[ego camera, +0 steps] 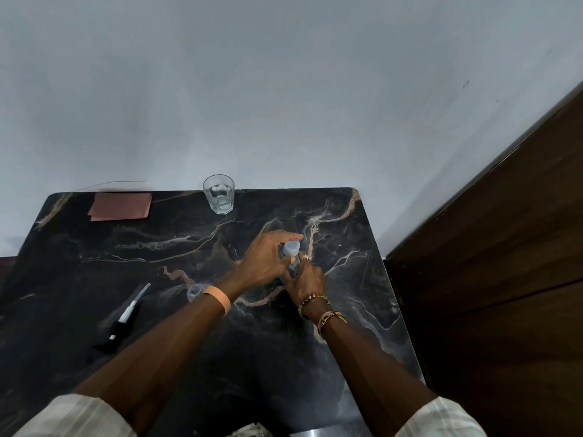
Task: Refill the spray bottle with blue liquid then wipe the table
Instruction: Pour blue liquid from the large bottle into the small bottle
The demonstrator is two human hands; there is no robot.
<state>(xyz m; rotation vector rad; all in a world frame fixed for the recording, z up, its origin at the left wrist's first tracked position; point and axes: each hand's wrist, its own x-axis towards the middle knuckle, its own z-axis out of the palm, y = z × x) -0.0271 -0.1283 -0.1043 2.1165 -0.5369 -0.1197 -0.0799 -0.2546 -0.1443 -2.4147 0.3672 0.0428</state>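
Black veined table, pink cloth

Centre frame, over the table, I see a bottle with the left hand on its left and the right hand just below. A glass stands at the table's upper edge, a cloth lies upper left and a spray head lower left, with a small clear container between spray head and bottle.

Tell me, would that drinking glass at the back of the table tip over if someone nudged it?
Probably not: the glass tumbler looks short, wide and thick-based, so it would likely slide on the glossy marble-patterned table rather than topple. It looks nearly empty, so little would spill. Being glass, it could break if knocked off the edge.
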